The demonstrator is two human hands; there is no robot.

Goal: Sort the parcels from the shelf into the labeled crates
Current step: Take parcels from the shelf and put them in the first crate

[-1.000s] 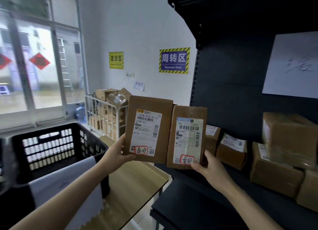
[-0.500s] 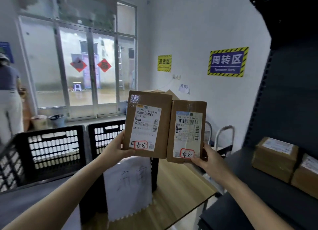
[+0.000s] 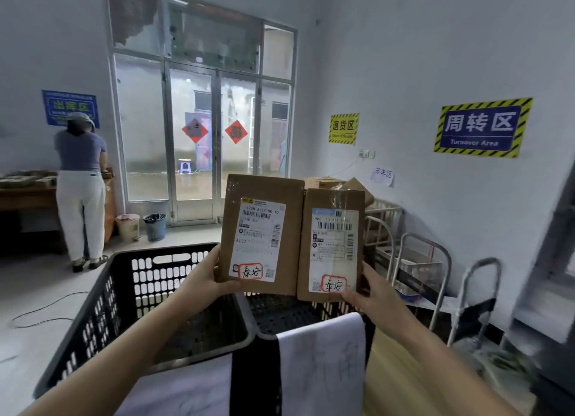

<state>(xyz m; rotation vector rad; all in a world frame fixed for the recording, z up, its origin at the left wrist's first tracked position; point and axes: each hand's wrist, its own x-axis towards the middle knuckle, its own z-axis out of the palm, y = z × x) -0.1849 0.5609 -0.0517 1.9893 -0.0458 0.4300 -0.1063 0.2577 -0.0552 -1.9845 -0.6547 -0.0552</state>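
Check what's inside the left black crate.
Only its dark perforated floor shows in the left crate; no parcel visible. The left forearm and the paper sheet on its near rim cover the near part.

This is a small parcel depot, a courier's sorting room. Right of the glass double door (image 3: 214, 141), hazard-striped wall signs mark zones: a yellow sign (image 3: 343, 129), then a Turnover Area sign (image 3: 483, 128). Left of the door hangs a blue zone sign (image 3: 70, 104), and below it a person (image 3: 81, 182) stands at a counter (image 3: 28, 194). In front of the door are black plastic crates (image 3: 124, 294) hung with paper labels (image 3: 320, 362). Above them are a larger parcel (image 3: 261, 232) and a narrower parcel (image 3: 331, 244), both with barcoded shipping labels. Steel trolleys (image 3: 423, 269) stand to the right.
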